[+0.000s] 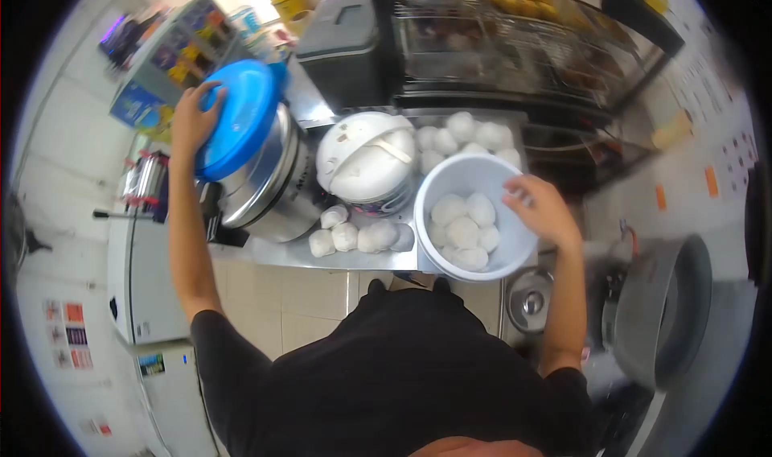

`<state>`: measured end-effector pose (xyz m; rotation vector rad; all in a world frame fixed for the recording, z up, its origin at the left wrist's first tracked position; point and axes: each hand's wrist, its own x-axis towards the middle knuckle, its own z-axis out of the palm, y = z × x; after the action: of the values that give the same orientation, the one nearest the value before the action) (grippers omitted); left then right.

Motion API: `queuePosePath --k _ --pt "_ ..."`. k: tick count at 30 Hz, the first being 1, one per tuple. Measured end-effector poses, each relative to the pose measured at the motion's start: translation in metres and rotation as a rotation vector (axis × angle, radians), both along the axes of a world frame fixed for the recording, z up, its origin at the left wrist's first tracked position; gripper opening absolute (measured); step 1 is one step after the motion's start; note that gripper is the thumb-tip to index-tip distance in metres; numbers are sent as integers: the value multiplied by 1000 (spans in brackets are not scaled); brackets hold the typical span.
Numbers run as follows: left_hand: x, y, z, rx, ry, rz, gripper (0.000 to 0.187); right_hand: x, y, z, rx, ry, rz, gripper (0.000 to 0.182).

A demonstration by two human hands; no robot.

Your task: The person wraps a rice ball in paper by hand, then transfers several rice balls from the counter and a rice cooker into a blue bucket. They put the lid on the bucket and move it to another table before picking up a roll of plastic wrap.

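Note:
At the upper left, my left hand [195, 119] grips a round blue lid [249, 107] by its edge. The lid is tilted above a large steel pot [277, 179] and hides part of its top. My right hand [540, 207] reaches over the right rim of a pale plastic bucket [430, 236], fingers apart and slightly curled, with nothing seen in them. Inside the bucket are several whitish balls [462, 232] that look like floured dough. More such balls [458, 127] lie behind it, and a row of them [346, 236] sits at the counter's front edge.
A white lidded tub [366, 159] stands between pot and bucket on the steel counter [297, 254]. Behind are a grey bin [338, 47] and a glass food display case [498, 39]. A metal basin [531, 300] and a large grey pan [663, 312] are at right.

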<state>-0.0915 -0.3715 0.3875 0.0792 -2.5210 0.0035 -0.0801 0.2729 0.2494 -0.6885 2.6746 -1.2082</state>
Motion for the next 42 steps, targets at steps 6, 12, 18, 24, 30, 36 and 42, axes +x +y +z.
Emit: queuePosePath --k 6,12,18,24,30,36,42 --pt "-26 -42 -2 51 -6 -36 37 -20 -45 -52 204 -28 -10 38" --pt "-6 65 36 69 54 -481 28 11 -97 5 -395 -378 -93 47" --pt "59 267 57 -28 -89 -830 23 100 -115 79 -1113 -353 -88 96" --pt "69 440 37 -114 -152 -1493 50 191 1 40 -1431 -192 -601 76" --pt "73 511 23 -13 -464 -1732 58 388 115 -76 -1447 60 -1210 69" --pt "-8 500 -74 -178 -974 -1262 32 568 179 -193 -1407 386 -1834 69" --pt "-56 459 -155 -204 -1174 -1049 42 644 278 -335 -1483 416 -2200 58"
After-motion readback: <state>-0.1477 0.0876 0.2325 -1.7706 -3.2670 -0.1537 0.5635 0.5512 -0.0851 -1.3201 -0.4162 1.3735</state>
